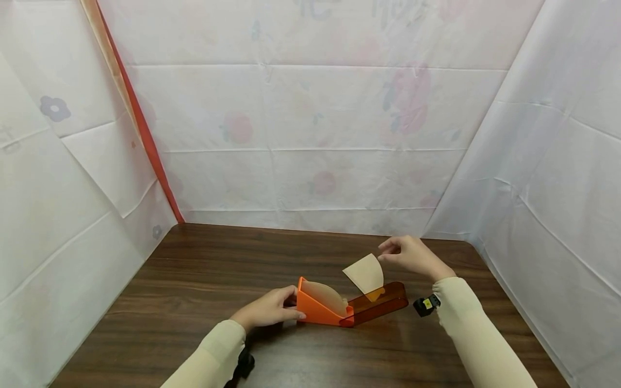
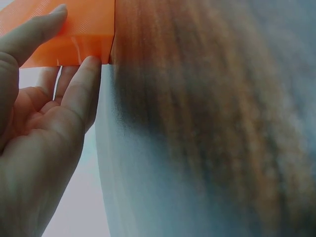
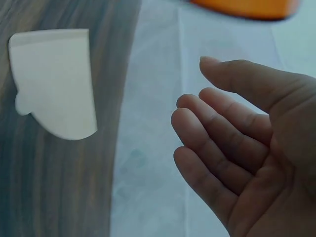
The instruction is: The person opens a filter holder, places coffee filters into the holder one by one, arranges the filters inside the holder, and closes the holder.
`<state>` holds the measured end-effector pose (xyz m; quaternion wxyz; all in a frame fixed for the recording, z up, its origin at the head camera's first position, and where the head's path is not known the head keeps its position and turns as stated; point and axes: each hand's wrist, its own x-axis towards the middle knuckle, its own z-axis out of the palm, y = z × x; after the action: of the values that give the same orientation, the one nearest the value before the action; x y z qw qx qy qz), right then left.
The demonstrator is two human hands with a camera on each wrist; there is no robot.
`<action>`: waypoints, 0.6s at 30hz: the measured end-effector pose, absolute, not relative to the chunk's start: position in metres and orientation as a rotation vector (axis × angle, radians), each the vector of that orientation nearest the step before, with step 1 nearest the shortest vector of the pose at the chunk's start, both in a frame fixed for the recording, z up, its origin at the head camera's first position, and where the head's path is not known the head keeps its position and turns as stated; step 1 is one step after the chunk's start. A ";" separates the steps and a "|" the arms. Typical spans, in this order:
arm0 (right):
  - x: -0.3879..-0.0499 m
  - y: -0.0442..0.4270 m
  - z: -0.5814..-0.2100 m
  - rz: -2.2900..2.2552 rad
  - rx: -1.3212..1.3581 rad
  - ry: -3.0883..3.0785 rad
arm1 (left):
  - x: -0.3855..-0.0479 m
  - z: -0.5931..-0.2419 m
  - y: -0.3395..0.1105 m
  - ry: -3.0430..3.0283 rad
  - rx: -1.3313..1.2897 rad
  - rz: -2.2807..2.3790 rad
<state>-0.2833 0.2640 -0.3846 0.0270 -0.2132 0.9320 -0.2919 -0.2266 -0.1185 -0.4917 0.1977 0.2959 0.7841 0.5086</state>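
Left hand pinches orange plastic wedge-shaped holder. Right hand relaxed, empty, beside fan-shaped cream paper sheet on desk. Step: seemingly unloading or loading holder; next move probably calls for pinching sheet's edge.

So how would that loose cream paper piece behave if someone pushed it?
The paper piece looks thin, so it is probably light and bends fairly easily. Lying flat on the table, it would likely slide rather than roll.
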 end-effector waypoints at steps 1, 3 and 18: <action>-0.285 0.265 -0.387 -0.902 -0.638 2.876 | -0.227 -0.492 -0.119 2.195 0.828 1.422; -0.287 0.268 -0.393 -0.892 -0.588 2.876 | -0.227 -0.493 -0.119 2.197 0.835 1.422; -0.298 0.277 -0.422 -0.887 -0.468 2.837 | -0.228 -0.494 -0.118 2.194 0.829 1.425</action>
<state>-0.2978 0.2768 -0.4221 0.0663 -0.1553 0.9407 -0.2942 -0.2279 -0.1185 -0.4943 0.1971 0.2961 0.7838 0.5091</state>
